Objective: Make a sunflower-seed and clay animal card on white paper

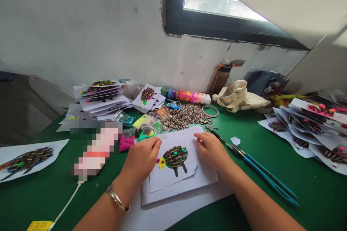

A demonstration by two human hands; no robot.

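Note:
A white paper [169, 182] carries an animal figure [175, 157] with a body of striped seeds, a yellow head, green bits and two dark legs. It lies on larger white sheets [187, 196]. My left hand [145, 153] pinches its upper left edge between thumb and bent fingers; a silver bracelet is on that wrist. At the upper right edge is my right hand [213, 148], thumb and index finger closed on the paper, the other fingers curled.
Behind the paper are a seed pile [187, 115] and bags of coloured clay [126, 141]. Stacks of seed pictures stand left [101, 97] and right [311, 126]. Blue-handled tweezers [271, 178] lie right, a blurred pink object [97, 151] with a cable left. A bottle [221, 79] stands by the wall.

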